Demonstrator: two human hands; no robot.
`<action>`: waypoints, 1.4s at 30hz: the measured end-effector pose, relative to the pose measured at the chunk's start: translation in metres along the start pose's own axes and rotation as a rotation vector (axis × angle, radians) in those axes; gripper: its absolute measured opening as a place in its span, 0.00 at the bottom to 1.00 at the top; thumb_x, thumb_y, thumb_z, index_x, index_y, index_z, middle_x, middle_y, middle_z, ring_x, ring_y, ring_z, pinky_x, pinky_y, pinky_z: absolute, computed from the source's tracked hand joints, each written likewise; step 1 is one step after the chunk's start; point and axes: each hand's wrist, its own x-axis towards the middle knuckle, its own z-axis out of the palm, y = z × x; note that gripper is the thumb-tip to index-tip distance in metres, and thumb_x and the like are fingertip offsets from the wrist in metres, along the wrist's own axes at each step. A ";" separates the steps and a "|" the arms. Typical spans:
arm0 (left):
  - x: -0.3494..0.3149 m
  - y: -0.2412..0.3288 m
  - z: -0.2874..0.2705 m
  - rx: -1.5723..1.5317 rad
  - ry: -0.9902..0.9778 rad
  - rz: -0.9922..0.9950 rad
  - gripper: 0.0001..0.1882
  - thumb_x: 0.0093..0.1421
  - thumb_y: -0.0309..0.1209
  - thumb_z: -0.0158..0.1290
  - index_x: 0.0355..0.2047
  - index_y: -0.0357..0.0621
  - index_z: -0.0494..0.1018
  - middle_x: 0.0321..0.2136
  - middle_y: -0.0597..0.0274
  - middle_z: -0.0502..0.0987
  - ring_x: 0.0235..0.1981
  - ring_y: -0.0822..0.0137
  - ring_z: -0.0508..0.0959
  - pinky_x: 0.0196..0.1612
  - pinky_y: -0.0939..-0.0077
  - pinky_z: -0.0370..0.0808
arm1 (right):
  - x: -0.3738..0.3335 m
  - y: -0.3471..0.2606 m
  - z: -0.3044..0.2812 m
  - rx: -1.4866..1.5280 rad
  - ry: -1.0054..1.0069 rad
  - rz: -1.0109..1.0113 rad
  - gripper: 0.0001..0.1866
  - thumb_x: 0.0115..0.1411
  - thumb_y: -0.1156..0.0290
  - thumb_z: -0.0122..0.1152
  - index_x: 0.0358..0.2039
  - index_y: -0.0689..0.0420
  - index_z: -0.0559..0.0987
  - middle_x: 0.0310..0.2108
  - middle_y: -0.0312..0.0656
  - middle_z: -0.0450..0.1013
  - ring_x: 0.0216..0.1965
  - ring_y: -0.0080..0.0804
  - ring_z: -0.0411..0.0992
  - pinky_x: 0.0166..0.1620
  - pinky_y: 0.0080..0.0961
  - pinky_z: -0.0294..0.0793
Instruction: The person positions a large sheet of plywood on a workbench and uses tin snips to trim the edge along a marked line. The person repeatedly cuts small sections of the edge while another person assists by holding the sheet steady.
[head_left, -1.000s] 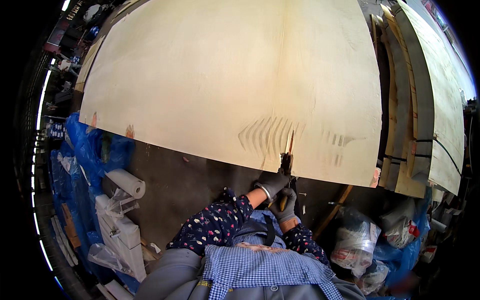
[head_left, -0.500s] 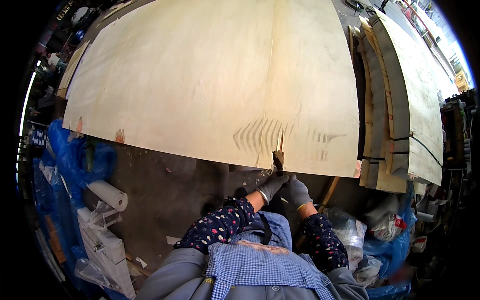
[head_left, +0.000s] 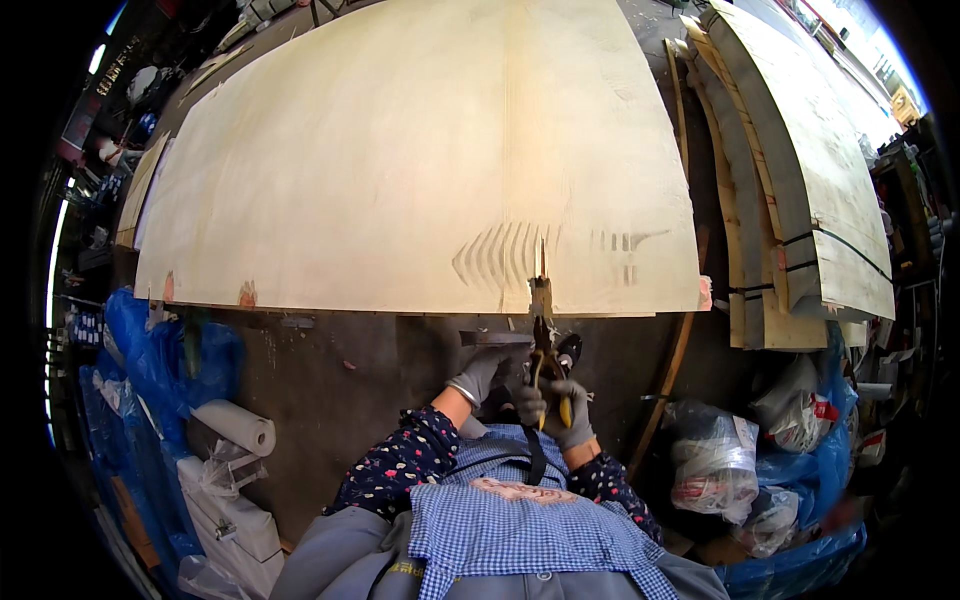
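Observation:
A large pale wood sheet spreads out before me, with a narrow split and a dark broken notch at its near edge. My gloved right hand is closed around pliers with yellow-and-black handles. Their jaws point up at the notch; whether they grip any wood I cannot tell. To the left, just off the sheet's edge, my gloved left hand is closed on a flat grey strip-like piece, whose kind is unclear.
Strapped stacks of wood sheets stand on the right. A wooden strip slants across the dark floor. Plastic-wrapped bundles sit at lower right. On the left are blue plastic sheeting, a white roll and a white wrapped block.
My hands, together at the notch before, are now apart. The left has drawn back to the left, showing the grey piece; the right is lower, with the pliers in plain view. The head view has shifted.

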 end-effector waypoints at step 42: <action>0.015 -0.003 0.088 0.698 0.096 0.209 0.13 0.56 0.39 0.56 0.35 0.42 0.75 0.29 0.67 0.77 0.31 0.74 0.75 0.35 0.75 0.72 | 0.019 -0.081 -0.071 -1.972 0.726 0.246 0.52 0.49 0.48 0.62 0.67 0.55 0.46 0.57 0.65 0.60 0.58 0.61 0.62 0.60 0.40 0.64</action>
